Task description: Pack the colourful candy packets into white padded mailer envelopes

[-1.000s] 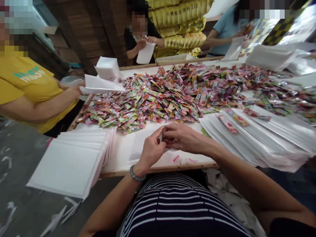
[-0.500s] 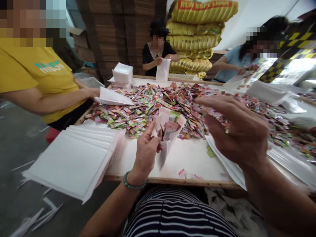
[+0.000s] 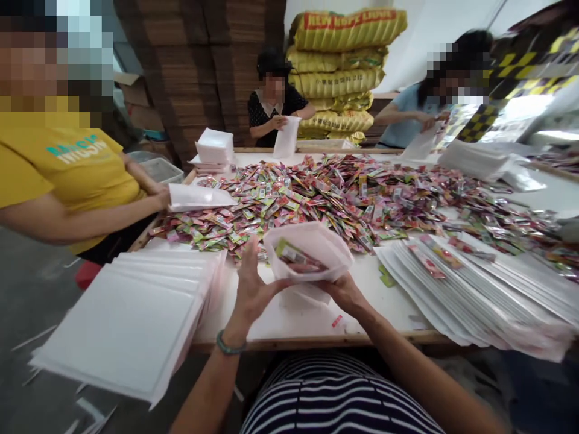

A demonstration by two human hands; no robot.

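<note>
A white padded envelope (image 3: 316,244) stands with its mouth open toward me, small colourful packets (image 3: 298,259) lying inside. My left hand (image 3: 254,289) is at its left side, thumb along the lower edge of the mouth and fingers raised. My right hand (image 3: 346,293) holds the envelope from below on the right, its fingers partly hidden behind it. Beyond the envelope a broad heap of small packets (image 3: 325,193) covers the middle of the table (image 3: 289,328).
White envelopes are stacked at the left (image 3: 122,319) and right (image 3: 452,283), the right stack with a few packets on top. A person in yellow (image 3: 85,175) stands at the left; two more people sit or stand across the table. Yellow sacks (image 3: 348,78) are piled behind.
My right hand has come down from the raised position at the right to the envelope. The envelope's mouth is now spread wider, and my left hand has shifted to its side.
</note>
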